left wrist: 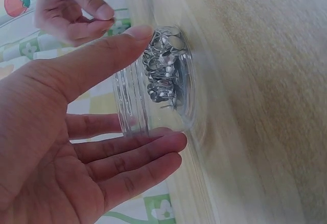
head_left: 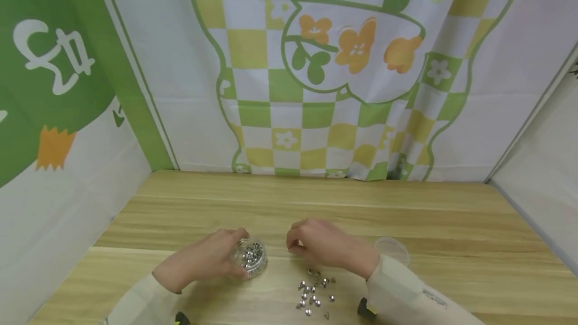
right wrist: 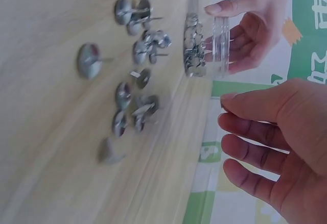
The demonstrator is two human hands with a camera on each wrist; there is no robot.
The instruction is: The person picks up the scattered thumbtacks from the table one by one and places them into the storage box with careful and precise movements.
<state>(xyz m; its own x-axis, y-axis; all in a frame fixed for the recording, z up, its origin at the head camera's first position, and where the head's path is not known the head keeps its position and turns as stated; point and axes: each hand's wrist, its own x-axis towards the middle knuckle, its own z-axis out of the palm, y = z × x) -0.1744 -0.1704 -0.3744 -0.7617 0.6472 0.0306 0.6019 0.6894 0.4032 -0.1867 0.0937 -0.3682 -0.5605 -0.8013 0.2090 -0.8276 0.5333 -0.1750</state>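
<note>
Thumbtacks and a clear jar on a wooden tabletop (head_left: 271, 199). The left hand (head_left: 209, 256) spans the jar (head_left: 259, 270), thumb on one side and fingers on the other, a hold that presumably steadies it. The jar stands upright on its base in front of the person, left of centre; its axis is vertical and its uncovered mouth faces up, which suits access from above. Tacks (head_left: 253, 253) fill its lower part. The right hand (head_left: 322, 242) hovers to the right of the jar, thumb and index fingertips drawn together, the other fingers bent; whether they pinch a tack cannot be told. Loose tacks (head_left: 312, 290) lie nearer the person, spread in a single patch, probably for easy picking. Several rest on their heads, long axis along the pin, points upward; others are tipped sideways. A clear round lid (head_left: 392, 251) lies apart, beside the right sleeve (head_left: 406, 282).
</note>
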